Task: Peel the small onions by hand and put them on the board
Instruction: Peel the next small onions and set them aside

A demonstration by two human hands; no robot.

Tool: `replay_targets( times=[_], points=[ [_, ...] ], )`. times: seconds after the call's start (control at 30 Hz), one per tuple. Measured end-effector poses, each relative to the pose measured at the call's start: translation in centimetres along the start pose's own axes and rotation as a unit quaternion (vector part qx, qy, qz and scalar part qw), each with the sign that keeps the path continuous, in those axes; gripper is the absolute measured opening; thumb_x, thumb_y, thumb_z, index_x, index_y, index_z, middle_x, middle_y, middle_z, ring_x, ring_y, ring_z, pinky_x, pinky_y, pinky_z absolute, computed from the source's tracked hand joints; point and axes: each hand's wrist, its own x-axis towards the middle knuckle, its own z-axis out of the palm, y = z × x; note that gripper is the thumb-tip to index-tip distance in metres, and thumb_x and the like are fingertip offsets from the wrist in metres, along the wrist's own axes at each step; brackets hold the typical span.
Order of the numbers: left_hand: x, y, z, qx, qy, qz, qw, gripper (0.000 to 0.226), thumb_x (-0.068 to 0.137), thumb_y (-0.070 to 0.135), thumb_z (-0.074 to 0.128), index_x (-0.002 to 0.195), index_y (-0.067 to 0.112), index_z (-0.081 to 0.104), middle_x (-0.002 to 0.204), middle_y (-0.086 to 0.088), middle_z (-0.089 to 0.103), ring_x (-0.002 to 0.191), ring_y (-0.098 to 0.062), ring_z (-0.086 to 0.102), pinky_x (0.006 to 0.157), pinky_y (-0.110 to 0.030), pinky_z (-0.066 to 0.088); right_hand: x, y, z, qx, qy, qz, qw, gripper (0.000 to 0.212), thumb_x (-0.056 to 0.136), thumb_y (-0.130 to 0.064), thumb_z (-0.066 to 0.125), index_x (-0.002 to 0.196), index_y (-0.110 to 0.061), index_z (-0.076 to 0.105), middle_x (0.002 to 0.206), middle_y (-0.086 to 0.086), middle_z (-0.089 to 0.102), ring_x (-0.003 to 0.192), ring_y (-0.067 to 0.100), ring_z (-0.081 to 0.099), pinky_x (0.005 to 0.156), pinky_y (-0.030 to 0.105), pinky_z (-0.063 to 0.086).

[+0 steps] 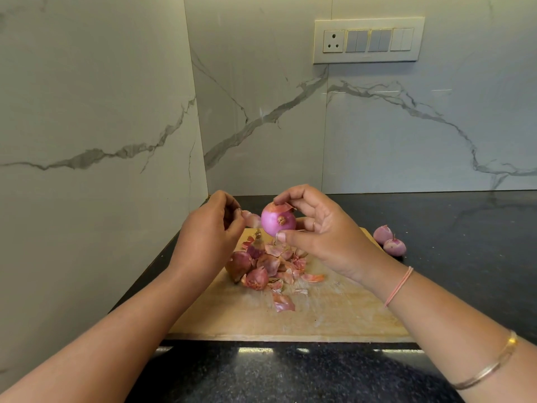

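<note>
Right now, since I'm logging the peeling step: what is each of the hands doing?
Left hand: pinching a loose piece of peel.
Right hand: holding a mostly peeled onion above the board.

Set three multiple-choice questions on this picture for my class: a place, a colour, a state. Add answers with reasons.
1. Where do the loose peeled onions lie? A in a bowl; B on the dark counter, right of the wooden board; C on a plate.
2. What colour is the held onion? A white; B green; C pink-purple.
3. How far is the held onion peeled? A nearly bare, one skin flake at its top; B untouched; C halved.
Answers: 1 B, they sit past the board's right edge. 2 C, its bare flesh shows it. 3 A, the right hand grips it, one flake clinging.
</note>
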Motion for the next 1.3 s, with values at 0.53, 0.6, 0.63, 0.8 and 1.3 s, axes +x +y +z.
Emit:
replay_targets(
  times=[0.53, 0.6, 0.63, 0.8, 1.3],
  points=[
    [-1.0, 1.6, -0.9, -0.117, -0.062, 0.145, 0.98, 0.033, 0.077, 0.047, 0.052, 0.108, 0.035, 0.058, 0.1, 0.028, 0.06, 0.092, 0.007, 0.06, 0.079, -0.01, 0.049, 0.0, 0.6, -0.1, -0.064, 0.028, 0.038, 0.997, 0.049, 0.076, -0.001, 0.072, 0.11, -0.028, 0.049, 0.104, -0.001, 0.07, 0.086, 0.024, 0.068, 0.076, 0.041, 0.059],
    [-1.0, 1.6, -0.9, -0.121, -0.064, 0.153, 0.979, 0.035, 0.076, 0.044, 0.055, 0.109, 0.033, 0.059, 0.101, 0.026, 0.061, 0.091, 0.006, 0.061, 0.079, -0.012, 0.05, 0.0, 0.6, 0.0, -0.058, 0.024, 0.043, 0.997, 0.05, 0.076, -0.001, 0.072, 0.112, -0.027, 0.048, 0.108, -0.001, 0.069, 0.085, 0.026, 0.07, 0.08, 0.044, 0.058],
    [-1.0, 1.6, -0.9, -0.119, -0.063, 0.155, 0.979, 0.035, 0.077, 0.042, 0.056, 0.11, 0.03, 0.06, 0.101, 0.025, 0.061, 0.091, 0.006, 0.061, 0.079, -0.012, 0.05, 0.0, 0.6, 0.0, -0.058, 0.022, 0.043, 0.997, 0.051, 0.077, -0.001, 0.071, 0.113, -0.027, 0.048, 0.11, -0.001, 0.069, 0.084, 0.027, 0.071, 0.081, 0.044, 0.058],
    [-0.9, 1.5, -0.6, -0.098, -0.032, 0.161, 0.982, 0.029, 0.08, 0.025, 0.061, 0.108, 0.022, 0.063, 0.095, 0.025, 0.058, 0.09, 0.002, 0.061, 0.079, -0.014, 0.052, 0.0, 0.4, 0.0, -0.065, 0.008, 0.038, 0.997, 0.051, 0.078, 0.003, 0.068, 0.108, -0.032, 0.048, 0.117, -0.003, 0.063, 0.081, 0.02, 0.071, 0.08, 0.036, 0.057],
    [-0.6, 0.5, 0.1, -0.149, 0.02, 0.027, 0.988, 0.019, 0.085, 0.01, 0.066, 0.083, 0.024, 0.053, 0.078, 0.009, 0.065, 0.072, 0.0, 0.062, 0.063, -0.016, 0.05, 0.0, 0.6, -0.1, -0.066, 0.015, 0.011, 0.998, 0.044, 0.074, -0.006, 0.077, 0.102, -0.035, 0.06, 0.107, -0.005, 0.067, 0.086, 0.015, 0.068, 0.079, 0.037, 0.058]
  ],
)
